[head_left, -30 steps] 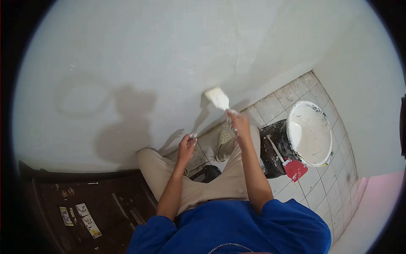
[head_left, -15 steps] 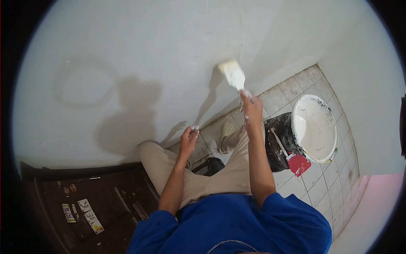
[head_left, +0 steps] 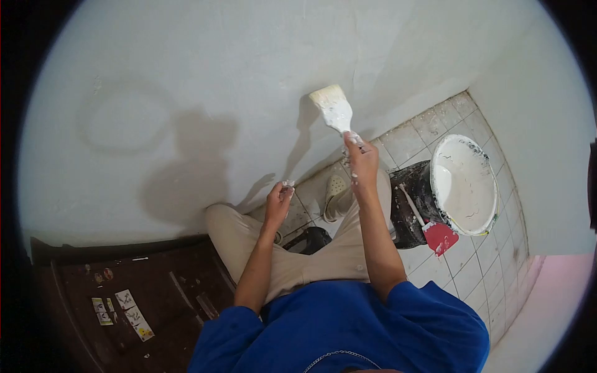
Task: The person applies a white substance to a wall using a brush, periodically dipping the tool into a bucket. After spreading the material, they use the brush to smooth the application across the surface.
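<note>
My right hand (head_left: 363,163) is wrapped round the handle of a wide paintbrush (head_left: 336,115), which is coated in white. Its pale bristles point up and left, close over the grey-white wall (head_left: 261,56). White smears cover the fingers of this hand. My left hand (head_left: 278,204) is raised in front of my left knee with its fingers curled in. Whitish stuff shows at the fingertips, and I cannot tell what they hold. To the right stands a black paint bucket (head_left: 418,180) with a white-coated inside.
A red spatula (head_left: 441,239) with a white handle lies against the bucket's side. Pale floor tiles (head_left: 407,146) run along the wall to the corner. At lower left is a dark brown wooden surface (head_left: 158,311) bearing stickers (head_left: 134,315). My foot wears a cream clog (head_left: 334,188).
My right hand and the paintbrush have shifted slightly left and up along the wall. My left hand has barely moved.
</note>
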A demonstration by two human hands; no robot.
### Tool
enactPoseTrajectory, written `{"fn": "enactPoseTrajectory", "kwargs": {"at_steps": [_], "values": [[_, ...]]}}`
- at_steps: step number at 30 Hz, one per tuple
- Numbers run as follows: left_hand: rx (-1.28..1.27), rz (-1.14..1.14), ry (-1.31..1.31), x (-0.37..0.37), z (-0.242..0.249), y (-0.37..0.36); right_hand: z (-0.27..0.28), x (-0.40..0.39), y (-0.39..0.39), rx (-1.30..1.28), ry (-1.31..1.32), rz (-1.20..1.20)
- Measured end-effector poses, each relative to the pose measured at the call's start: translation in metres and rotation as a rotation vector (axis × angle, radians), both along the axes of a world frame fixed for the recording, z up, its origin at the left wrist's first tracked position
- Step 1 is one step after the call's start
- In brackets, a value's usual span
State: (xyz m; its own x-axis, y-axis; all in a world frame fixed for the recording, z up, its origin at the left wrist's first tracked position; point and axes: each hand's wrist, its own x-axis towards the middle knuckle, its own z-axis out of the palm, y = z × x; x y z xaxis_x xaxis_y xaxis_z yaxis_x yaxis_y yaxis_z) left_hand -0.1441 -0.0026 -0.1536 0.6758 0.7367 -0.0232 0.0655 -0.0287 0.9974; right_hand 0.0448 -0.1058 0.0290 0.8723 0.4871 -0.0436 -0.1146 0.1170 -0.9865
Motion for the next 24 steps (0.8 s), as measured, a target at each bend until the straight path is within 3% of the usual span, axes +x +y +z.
{"fn": "enactPoseTrajectory", "kwargs": {"at_steps": [3,5,8,12,15,18,21,24], "values": [[0.012,0.023,0.001,0.004,0.004,0.0,-0.052,-0.011,0.024,-0.099,-0.102,0.06],[0.029,0.01,0.011,0.0,-0.001,-0.001,-0.099,-0.013,0.015,-0.255,-0.01,0.115],[0.067,0.015,0.058,0.002,0.01,0.005,-0.092,-0.013,0.005,-0.25,0.123,0.123],[0.019,-0.006,0.038,0.001,0.008,-0.001,-0.003,-0.026,-0.001,-0.092,0.045,0.079],[0.013,-0.001,0.038,0.004,0.013,-0.002,-0.011,-0.026,0.018,-0.156,-0.141,0.071],[-0.052,-0.012,0.005,0.004,0.007,-0.002,-0.08,-0.018,0.024,-0.399,-0.256,0.128],[0.016,0.006,0.013,0.005,0.008,0.0,-0.07,-0.027,0.001,-0.369,-0.013,0.166],[-0.001,-0.048,0.04,0.004,0.02,-0.003,-0.004,-0.046,-0.002,-0.151,-0.002,0.119]]}}
